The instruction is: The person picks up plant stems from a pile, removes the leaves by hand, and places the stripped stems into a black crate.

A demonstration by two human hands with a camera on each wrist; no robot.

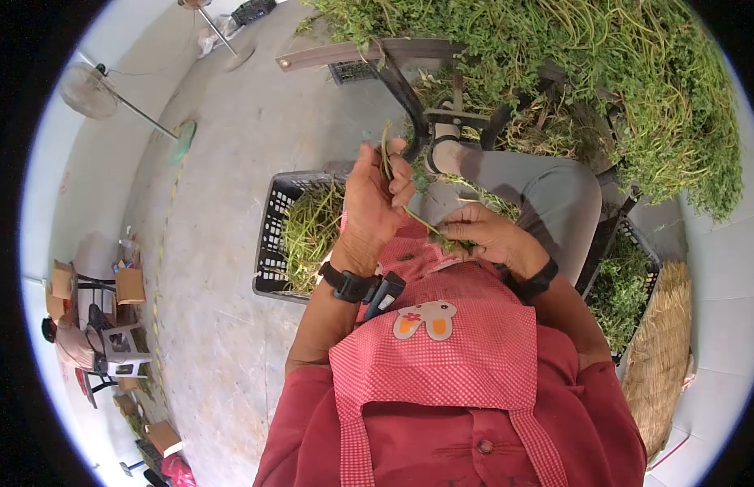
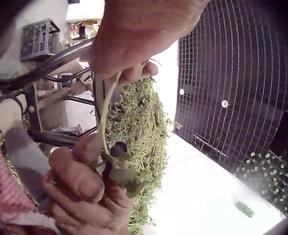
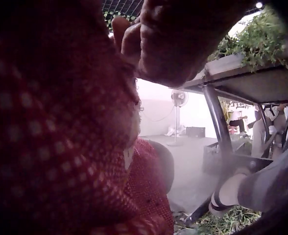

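Note:
A thin green plant stem [image 1: 423,221] runs between my two hands above the lap. My left hand [image 1: 373,195] grips one end of it, and a longer stalk [image 1: 386,146] pokes up from between the fingers. Lower and to the right, my right hand [image 1: 495,237] pinches the leafy end. The left wrist view shows that stem [image 2: 105,115] close up, with small round leaves [image 2: 127,177] by the right thumb and fingertips. In the right wrist view the right hand [image 3: 178,44] is dark, and what it holds is hidden.
A black crate [image 1: 267,243] of cut stems [image 1: 308,235] stands left of the lap. Ahead, leafy greens [image 1: 620,73] heap over a table. Another crate [image 1: 654,264] of greens and a woven straw piece [image 1: 661,357] lie right. A red checked apron [image 1: 442,349] covers the lap.

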